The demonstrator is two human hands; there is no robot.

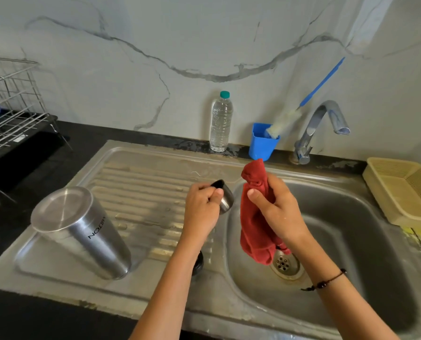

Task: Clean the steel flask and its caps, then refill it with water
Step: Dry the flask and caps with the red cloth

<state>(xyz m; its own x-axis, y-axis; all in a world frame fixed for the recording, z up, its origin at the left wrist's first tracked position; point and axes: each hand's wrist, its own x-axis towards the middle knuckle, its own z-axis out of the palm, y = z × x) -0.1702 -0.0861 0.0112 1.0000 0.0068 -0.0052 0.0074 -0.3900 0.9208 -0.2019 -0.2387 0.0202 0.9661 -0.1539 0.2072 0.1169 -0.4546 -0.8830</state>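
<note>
The wire dish rack (11, 114) stands at the tabletop's far-left edge. The steel flask (82, 231) rests upside down, base up, on the sink's drainboard (140, 182), draining; judged washed. A dark cap (197, 263) lies on the drainboard, partly hidden behind the left forearm. The left hand (202, 212) has its grip curled around a steel cap (225, 198) above the drainboard's right edge. The right hand (278, 212) has its grip closed around a red cloth (256, 217) held over the basin (351, 241). Wiping the cap appears to be the current step. The water bottle (221, 121) stands sealed at the back edge; refilling remains.
</note>
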